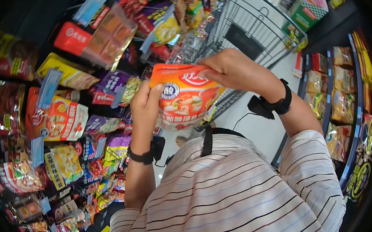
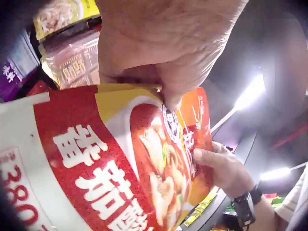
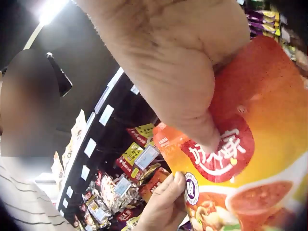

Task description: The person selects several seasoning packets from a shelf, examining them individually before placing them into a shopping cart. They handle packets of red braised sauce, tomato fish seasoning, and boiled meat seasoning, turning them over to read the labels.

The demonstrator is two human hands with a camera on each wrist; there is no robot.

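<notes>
Left hand and right hand pinch the pouch at its edges; if either grip eased, it could sag, twist and slip to the floor.

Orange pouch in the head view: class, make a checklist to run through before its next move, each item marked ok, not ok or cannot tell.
1. Left hand holds one side of the orange pouch: ok.
2. Right hand grips its top corner: ok.
3. A hand free: not ok, both hold it.
4. Shopping cart in view: ok.
5. Top seal unopened: cannot tell.
</notes>
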